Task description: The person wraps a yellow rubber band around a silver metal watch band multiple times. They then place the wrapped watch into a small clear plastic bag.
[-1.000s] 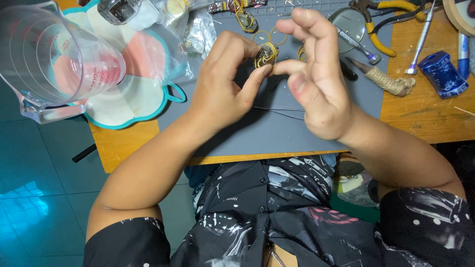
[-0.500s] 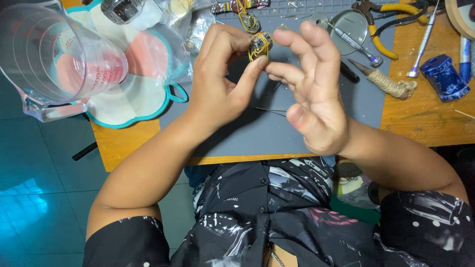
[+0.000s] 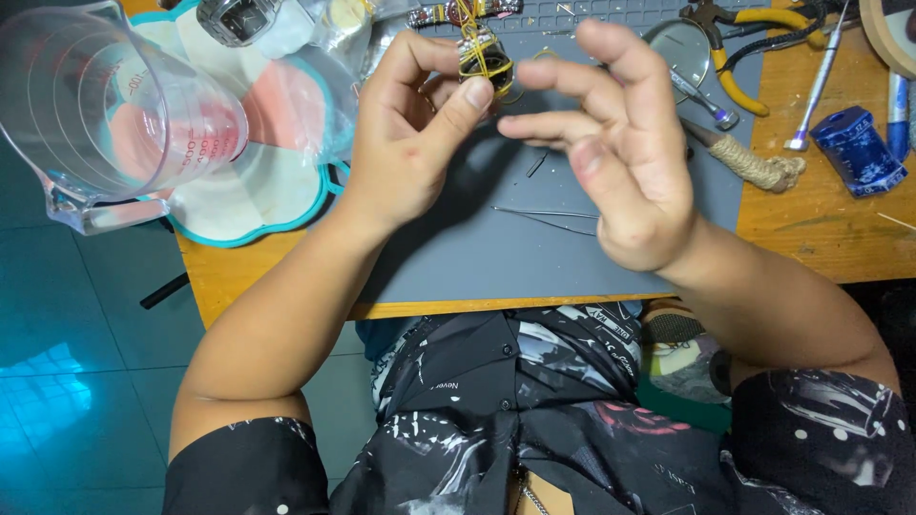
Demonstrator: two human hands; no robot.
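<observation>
Wood bench (image 3: pixel 821 234): grey mat (image 3: pixel 496 248), pliers (image 3: pixel 739 57), jug (image 3: pixel 105 114).

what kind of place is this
Probably a home hobby or repair bench: a grey work mat on a wooden table, yellow-handled pliers nearby, and the left hand holding a small wire-wrapped part.

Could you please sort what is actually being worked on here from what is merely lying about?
In hand:
left hand
right hand
small wire-wound part

Lying about:
clear measuring jug
yellow-handled pliers
blue sharpener
twine-wrapped handle
thin needles on grey mat
</observation>
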